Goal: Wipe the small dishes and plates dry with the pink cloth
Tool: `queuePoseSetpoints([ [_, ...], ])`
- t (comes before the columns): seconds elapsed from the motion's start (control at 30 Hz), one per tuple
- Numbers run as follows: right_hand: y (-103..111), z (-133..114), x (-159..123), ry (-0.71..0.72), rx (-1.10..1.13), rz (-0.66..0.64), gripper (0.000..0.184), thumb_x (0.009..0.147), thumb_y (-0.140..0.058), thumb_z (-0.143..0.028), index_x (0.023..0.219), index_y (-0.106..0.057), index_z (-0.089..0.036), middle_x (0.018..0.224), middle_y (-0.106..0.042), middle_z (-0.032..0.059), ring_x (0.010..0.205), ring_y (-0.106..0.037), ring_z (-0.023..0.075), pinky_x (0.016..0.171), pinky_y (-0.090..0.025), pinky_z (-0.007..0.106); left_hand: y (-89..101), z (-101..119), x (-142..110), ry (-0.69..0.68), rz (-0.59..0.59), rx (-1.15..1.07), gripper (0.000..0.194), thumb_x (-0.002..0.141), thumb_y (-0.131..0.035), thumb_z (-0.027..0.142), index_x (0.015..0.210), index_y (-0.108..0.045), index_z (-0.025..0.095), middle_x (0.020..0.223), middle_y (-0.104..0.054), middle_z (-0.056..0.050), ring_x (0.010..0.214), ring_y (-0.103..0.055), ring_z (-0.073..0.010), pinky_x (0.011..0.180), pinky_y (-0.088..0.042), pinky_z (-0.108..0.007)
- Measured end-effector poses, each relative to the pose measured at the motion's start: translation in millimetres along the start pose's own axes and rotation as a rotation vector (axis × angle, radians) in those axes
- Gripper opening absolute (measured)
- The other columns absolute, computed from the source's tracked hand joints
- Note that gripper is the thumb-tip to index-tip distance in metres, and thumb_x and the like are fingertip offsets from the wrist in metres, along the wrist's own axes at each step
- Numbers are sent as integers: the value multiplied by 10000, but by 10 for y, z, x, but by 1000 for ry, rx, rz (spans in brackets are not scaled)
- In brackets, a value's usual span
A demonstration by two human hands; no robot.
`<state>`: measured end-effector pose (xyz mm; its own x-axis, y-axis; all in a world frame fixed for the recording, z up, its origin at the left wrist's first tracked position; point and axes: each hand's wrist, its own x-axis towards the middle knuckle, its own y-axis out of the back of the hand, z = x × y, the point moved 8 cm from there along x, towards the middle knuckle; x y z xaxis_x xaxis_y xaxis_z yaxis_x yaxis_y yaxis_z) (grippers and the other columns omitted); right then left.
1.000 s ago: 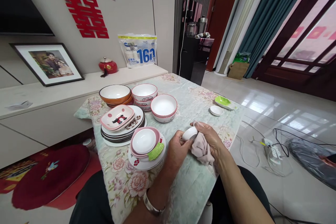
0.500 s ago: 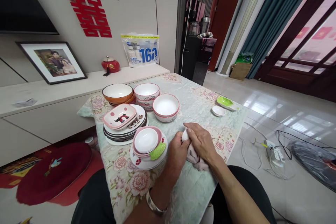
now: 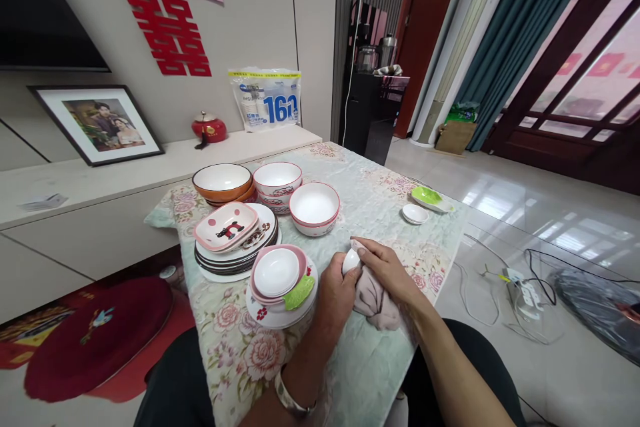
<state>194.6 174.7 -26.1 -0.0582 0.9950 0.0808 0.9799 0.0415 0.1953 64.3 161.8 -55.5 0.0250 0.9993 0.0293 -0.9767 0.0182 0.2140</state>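
Note:
My left hand (image 3: 338, 285) is closed round a small white dish (image 3: 351, 260), most of which the fingers hide. Against the dish's far side, my right hand (image 3: 384, 265) grips a pinkish-grey cloth (image 3: 376, 303) that hangs down onto the table. Just left of my hands, small white bowls (image 3: 277, 271) are nested in a pink bowl, with a green leaf-shaped dish (image 3: 299, 293) beside them, all on a flower-patterned plate (image 3: 261, 313). Toward the right edge lie small white saucers (image 3: 415, 214) and a green-and-white leaf-shaped dish (image 3: 431, 198).
Behind the plates (image 3: 235, 260) stand orange bowls (image 3: 223, 181) and red-rimmed bowls (image 3: 315, 203). A floral cloth covers the table (image 3: 370, 363). A cabinet (image 3: 173, 159) along the wall holds a framed photo, a red pot and a plastic pack (image 3: 266, 101). Cables and a power strip (image 3: 524, 293) lie on the right floor.
My right hand has shifted slightly against the dish, and the cloth bunches and hangs out more below it. The dish shows a little more. The stacks stay as they were.

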Motion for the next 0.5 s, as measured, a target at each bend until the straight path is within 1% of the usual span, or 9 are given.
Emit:
queuePoseSetpoints([
  [0.07, -8, 75, -16, -134, 221, -64, 318, 825, -699, -410, 1071, -738, -211, 1025, -747, 53, 944, -677, 225, 856, -521, 345, -10, 10, 8, -2, -15, -41, 164, 783, -605, 221, 943, -629, 198, 824, -687, -11, 790, -619, -178, 734, -484, -281],
  [0.13, 18, 131, -41, -246, 441, -67, 315, 749, -779, -397, 981, -736, -188, 845, -737, 34, 739, -666, 183, 700, -520, 293, -26, 25, 28, -11, -18, -170, 198, 773, -623, 230, 967, -619, 189, 873, -704, -28, 813, -640, -179, 756, -498, -287],
  [0.17, 44, 154, -48, -284, 537, -44, 323, 708, -815, -384, 945, -732, -181, 796, -726, 27, 685, -651, 170, 661, -511, 280, -37, 33, 40, -16, -18, -255, 223, 761, -638, 237, 975, -609, 182, 896, -709, -39, 825, -650, -179, 770, -503, -291],
  [0.23, 91, 202, -48, -333, 680, 14, 349, 644, -859, -361, 908, -726, -177, 776, -719, 28, 666, -648, 170, 648, -513, 282, -81, 39, 58, -15, -42, -397, 254, 734, -670, 255, 960, -593, 169, 900, -712, -50, 825, -662, -178, 779, -509, -293],
  [0.3, 95, 245, -35, -359, 743, 43, 377, 621, -865, -368, 919, -728, -181, 790, -723, 39, 691, -660, 192, 659, -524, 307, -139, 23, 58, 7, -82, -452, 232, 728, -677, 275, 912, -584, 169, 858, -705, -40, 801, -658, -174, 757, -510, -287],
  [0.37, 81, 266, -19, -352, 696, 61, 396, 654, -833, -423, 950, -734, -179, 799, -725, 53, 714, -665, 217, 665, -529, 333, -166, -12, 45, 31, -96, -440, 170, 755, -645, 284, 866, -576, 176, 812, -688, -22, 773, -644, -167, 725, -505, -278],
  [0.4, 81, 260, -12, -330, 625, 75, 399, 691, -801, -459, 968, -737, -178, 809, -727, 59, 736, -668, 229, 677, -530, 344, -163, -33, 36, 38, -87, -420, 145, 771, -626, 283, 858, -574, 179, 798, -681, -15, 763, -636, -164, 712, -502, -274],
  [0.43, 91, 235, -6, -290, 522, 94, 396, 734, -761, -490, 978, -743, -178, 829, -730, 66, 775, -670, 241, 705, -531, 356, -151, -53, 28, 39, -73, -392, 128, 781, -612, 277, 857, -574, 181, 789, -676, -11, 753, -628, -162, 701, -498, -270],
  [0.5, 118, 99, -1, -135, 242, 125, 367, 825, -672, -512, 982, -759, -192, 915, -735, 75, 909, -665, 261, 825, -520, 386, -122, -88, 19, 31, -47, -316, 118, 790, -601, 267, 871, -587, 182, 782, -673, -7, 736, -612, -160, 687, -487, -266],
])
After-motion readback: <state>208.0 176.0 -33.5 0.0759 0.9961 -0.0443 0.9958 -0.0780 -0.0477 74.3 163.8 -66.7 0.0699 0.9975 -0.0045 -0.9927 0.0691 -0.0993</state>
